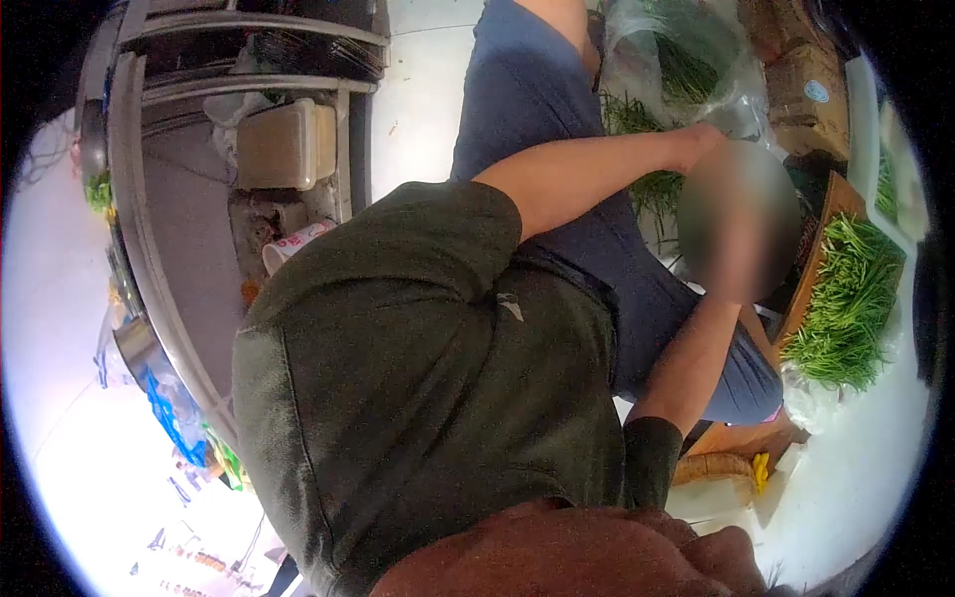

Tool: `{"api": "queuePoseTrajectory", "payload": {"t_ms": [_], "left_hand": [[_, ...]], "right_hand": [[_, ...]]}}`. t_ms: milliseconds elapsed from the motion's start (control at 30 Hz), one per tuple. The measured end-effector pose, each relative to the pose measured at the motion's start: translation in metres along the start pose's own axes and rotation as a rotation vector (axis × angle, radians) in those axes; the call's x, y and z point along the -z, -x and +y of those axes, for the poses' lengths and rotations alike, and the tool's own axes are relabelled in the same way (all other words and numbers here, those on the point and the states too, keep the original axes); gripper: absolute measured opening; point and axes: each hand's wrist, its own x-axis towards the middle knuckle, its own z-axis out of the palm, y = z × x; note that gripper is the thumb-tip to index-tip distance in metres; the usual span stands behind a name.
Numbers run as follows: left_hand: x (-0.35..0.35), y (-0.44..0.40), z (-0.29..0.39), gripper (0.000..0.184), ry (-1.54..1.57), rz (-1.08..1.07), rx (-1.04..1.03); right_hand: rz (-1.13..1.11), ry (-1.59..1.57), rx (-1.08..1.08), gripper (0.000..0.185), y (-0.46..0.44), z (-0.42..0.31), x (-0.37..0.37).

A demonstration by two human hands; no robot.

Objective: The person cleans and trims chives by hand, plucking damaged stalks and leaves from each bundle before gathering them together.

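Note:
My left hand (702, 145) reaches in from above; only its back edge shows, and a blurred patch hides the fingers. The wrist of my right hand (734, 284) enters the same patch from below, so that hand is smeared out. Whatever lies between the hands cannot be made out. Beside the left hand, loose long green stalks (652, 194) lie near my leg, and a clear plastic bag (736, 75) holds more of them. To the right of the hands, a pile of cut green stalks (851, 298) rests against a brown wooden board (808, 269).
A cardboard box (804, 95) stands at the upper right. Below the pile are a crumpled clear bag (811, 398) and a round wooden block (711, 473). Behind me, a metal rack (134, 189) holds a lidded plastic tub (284, 147) and a white cup (293, 249).

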Motion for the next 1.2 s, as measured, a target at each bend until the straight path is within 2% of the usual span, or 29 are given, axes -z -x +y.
{"api": "queuePoseTrajectory", "payload": {"t_ms": [100, 200, 300, 367, 433, 500, 600, 700, 800, 900, 967, 1000, 1100, 1200], "left_hand": [[-0.007, -0.012, -0.018, 0.032, -0.169, -0.118, -0.106], [0.002, -0.012, -0.013, 0.036, 0.038, -0.235, 0.164], [0.022, -0.001, 0.016, 0.033, 0.117, -0.176, 0.136], [0.024, -0.005, 0.018, 0.034, 0.141, -0.092, 0.32], [0.022, -0.007, 0.016, 0.034, 0.117, -0.034, 0.436], [0.026, -0.009, 0.011, 0.035, 0.04, -0.003, 0.484], [0.021, -0.001, 0.028, 0.036, 0.317, 0.059, 0.508], [0.004, 0.001, 0.011, 0.036, 0.187, -0.095, 0.207], [-0.019, 0.001, -0.001, 0.033, 0.535, -0.021, 0.308], [0.012, 0.009, 0.043, 0.034, 0.644, -0.018, 0.513], [-0.024, 0.0, -0.011, 0.033, 0.416, -0.062, 0.289], [-0.02, 0.0, -0.009, 0.033, 0.301, -0.084, 0.177], [-0.012, 0.003, 0.009, 0.034, 0.155, -0.028, 0.082], [-0.004, 0.007, 0.013, 0.036, 0.428, -0.064, 0.279]], "right_hand": [[0.022, 0.167, -0.066, 0.05, 0.002, -0.03, -0.001], [-0.033, 0.079, -0.041, 0.049, 0.006, -0.024, 0.003], [-0.066, 0.022, -0.067, 0.048, 0.006, -0.03, 0.005], [0.096, 0.58, 0.148, 0.043, 0.009, 0.043, -0.002], [0.166, 0.756, 0.276, 0.04, 0.009, 0.075, -0.001], [0.144, 0.547, 0.318, 0.04, 0.007, 0.089, 0.002], [0.183, 0.345, 0.162, 0.036, 0.003, 0.079, -0.002], [0.213, 0.075, -0.013, 0.029, -0.002, 0.033, -0.008], [0.212, -0.118, -0.124, 0.022, -0.004, 0.004, -0.012], [0.202, -0.235, -0.187, 0.018, -0.006, -0.013, -0.014], [0.202, -0.291, -0.215, 0.016, -0.007, -0.022, -0.014], [0.202, -0.311, -0.233, 0.016, -0.006, -0.026, -0.014], [0.184, -0.37, -0.285, 0.019, 0.001, -0.039, -0.014], [0.185, -0.436, -0.295, 0.022, 0.003, -0.05, -0.013]]}}
